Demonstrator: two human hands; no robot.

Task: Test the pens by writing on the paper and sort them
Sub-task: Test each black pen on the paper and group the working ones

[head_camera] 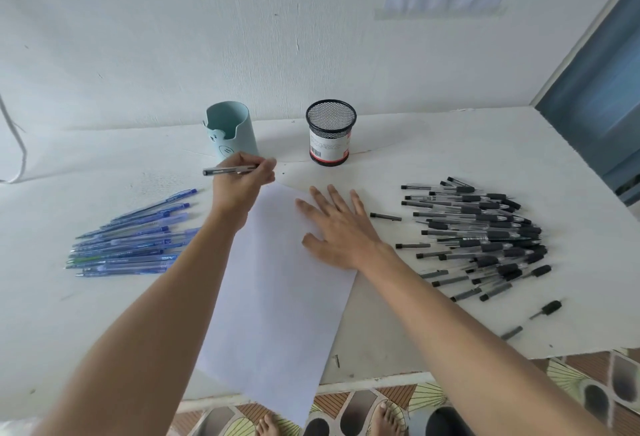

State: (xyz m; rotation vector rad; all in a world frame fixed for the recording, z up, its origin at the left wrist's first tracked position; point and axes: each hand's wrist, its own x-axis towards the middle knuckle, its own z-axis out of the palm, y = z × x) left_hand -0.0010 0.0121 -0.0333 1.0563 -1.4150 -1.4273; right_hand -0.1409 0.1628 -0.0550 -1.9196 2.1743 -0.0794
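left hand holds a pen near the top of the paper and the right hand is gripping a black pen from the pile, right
Not quite. The head view shows the right hand lying flat and open on the paper, gripping nothing; the pile of black pens lies to its right. The left hand does hold a pen near the paper's top.

- White desk (450, 144) stands against a white wall (173, 37).
- Right of the desk: a blue panel (602, 96).
- Below the desk's near edge: patterned floor tiles (571, 376).
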